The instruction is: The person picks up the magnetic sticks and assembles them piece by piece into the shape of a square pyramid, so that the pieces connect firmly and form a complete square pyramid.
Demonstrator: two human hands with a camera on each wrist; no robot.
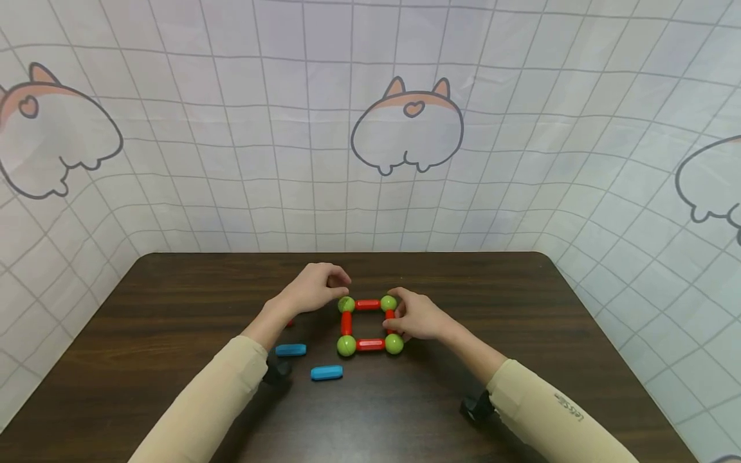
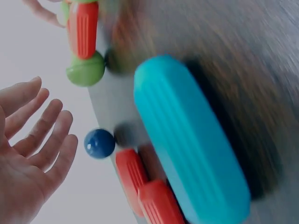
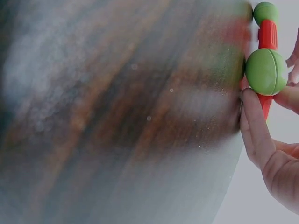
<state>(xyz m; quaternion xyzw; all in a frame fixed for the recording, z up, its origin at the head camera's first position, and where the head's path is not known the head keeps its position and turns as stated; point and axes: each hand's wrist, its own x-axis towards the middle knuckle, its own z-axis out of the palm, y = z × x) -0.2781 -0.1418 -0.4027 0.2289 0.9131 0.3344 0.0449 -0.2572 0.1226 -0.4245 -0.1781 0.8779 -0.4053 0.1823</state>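
Observation:
A square of red rods joined by green balls lies flat on the table in the head view. My right hand (image 1: 421,316) pinches the square's right red rod (image 1: 390,314) between thumb and fingers, close to the near right green ball (image 3: 266,71). Beside the far left green ball (image 1: 346,304) hovers my left hand (image 1: 315,289), holding nothing. Its fingers look loosely bent and spread in the left wrist view, with a gap to the green ball (image 2: 87,69) there. The near red rod (image 1: 370,345) and far red rod (image 1: 367,305) are in plain sight.
Two blue rods, one nearer (image 1: 327,373) and one farther (image 1: 291,350), lie left of the square. The left wrist view shows a dark blue ball (image 2: 99,143) and two loose red rods (image 2: 160,204), mostly hidden by my left arm in the head view. A patterned curtain (image 1: 324,193) surrounds the table.

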